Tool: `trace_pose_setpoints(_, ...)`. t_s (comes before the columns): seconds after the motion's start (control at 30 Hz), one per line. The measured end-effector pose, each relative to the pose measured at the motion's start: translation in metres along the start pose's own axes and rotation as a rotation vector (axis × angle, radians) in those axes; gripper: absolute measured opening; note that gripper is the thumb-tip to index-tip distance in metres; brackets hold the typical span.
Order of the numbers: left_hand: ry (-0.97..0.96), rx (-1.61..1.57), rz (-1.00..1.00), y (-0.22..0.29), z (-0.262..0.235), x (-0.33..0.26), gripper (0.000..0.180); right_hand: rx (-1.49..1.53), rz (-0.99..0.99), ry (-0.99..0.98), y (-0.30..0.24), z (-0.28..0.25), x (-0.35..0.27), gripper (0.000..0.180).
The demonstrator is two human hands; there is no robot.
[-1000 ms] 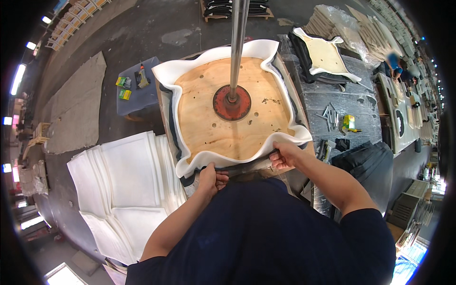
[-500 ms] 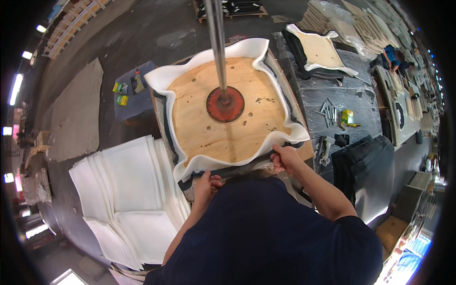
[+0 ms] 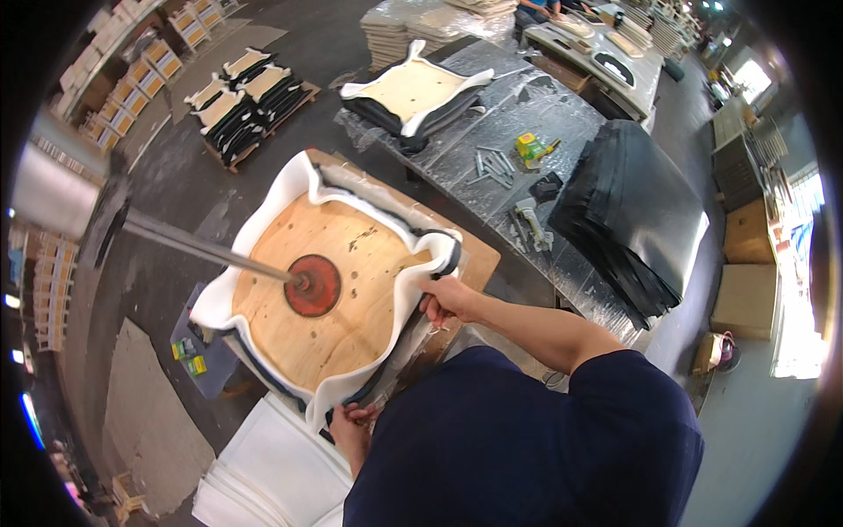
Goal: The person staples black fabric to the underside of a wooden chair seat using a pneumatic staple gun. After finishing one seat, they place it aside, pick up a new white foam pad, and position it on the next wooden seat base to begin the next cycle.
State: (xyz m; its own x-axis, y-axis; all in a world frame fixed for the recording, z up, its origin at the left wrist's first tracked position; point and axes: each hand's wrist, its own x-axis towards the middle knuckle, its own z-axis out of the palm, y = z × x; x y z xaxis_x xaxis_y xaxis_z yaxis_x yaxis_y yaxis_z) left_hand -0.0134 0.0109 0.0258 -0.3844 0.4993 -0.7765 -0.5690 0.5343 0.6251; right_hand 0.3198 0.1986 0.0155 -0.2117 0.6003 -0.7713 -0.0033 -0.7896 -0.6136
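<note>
In front of me lies a square plywood seat panel (image 3: 364, 250), its rim wrapped by a wavy sheet of white foam (image 3: 386, 329) with black cover material (image 3: 373, 384) showing beneath and outside it. A red round pressing disc (image 3: 313, 285) on a metal rod (image 3: 211, 249) bears on the panel's middle. Along the near edge, close to the right corner, my right hand (image 3: 450, 301) has its fingers closed on the black cover's edge. My left hand (image 3: 349, 429) is at the near left corner, fingers curled against the cover; its fingertips are partly hidden.
White foam sheets (image 3: 272, 465) are stacked at lower left. On the plastic-wrapped table (image 3: 474, 83) at right are another foam-edged panel (image 3: 408, 92), metal bolts (image 3: 494, 165), a green-yellow box (image 3: 531, 149), a staple gun (image 3: 531, 224) and black sheets (image 3: 628, 215). A person (image 3: 536, 10) sits far off.
My view has swung to the right, so the panel appears turned and further left. My left hand is closer to the near left corner; my right hand stays near the right corner.
</note>
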Motion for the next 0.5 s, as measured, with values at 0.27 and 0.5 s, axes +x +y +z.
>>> trace_pose_setpoints(0.27,-0.560,1.125,0.871,0.032,0.120,-0.048,0.041,0.185,-0.107,-0.287,-0.005,-0.156,-0.024,0.041)
trace_pose_setpoints(0.5,-0.308,1.631,1.098,-0.006,0.227,-0.033,0.051,-0.104,-0.096,0.734,0.061,-0.376,0.088,0.033)
